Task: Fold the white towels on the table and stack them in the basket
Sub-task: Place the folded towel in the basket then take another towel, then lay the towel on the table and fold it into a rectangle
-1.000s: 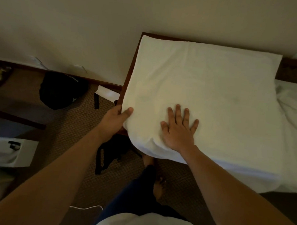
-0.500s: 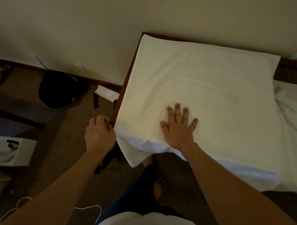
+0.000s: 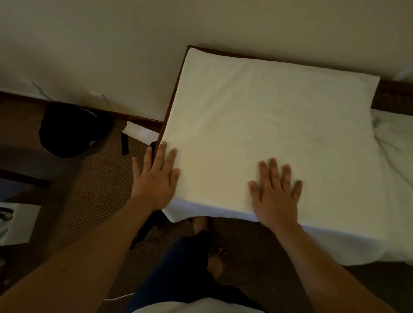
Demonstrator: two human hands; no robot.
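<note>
Unclenched now from the white towel [image 3: 268,126], left hand [image 3: 156,177] joins right hand [image 3: 276,195] flat on it, smoothing the fold.

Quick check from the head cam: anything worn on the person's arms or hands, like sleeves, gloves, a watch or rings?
Nothing visible. The left hand and right hand are bare, without gloves, and no rings show in the dim light. Both forearms are uncovered to the frame's edge: no sleeves, watch or bands.
</note>
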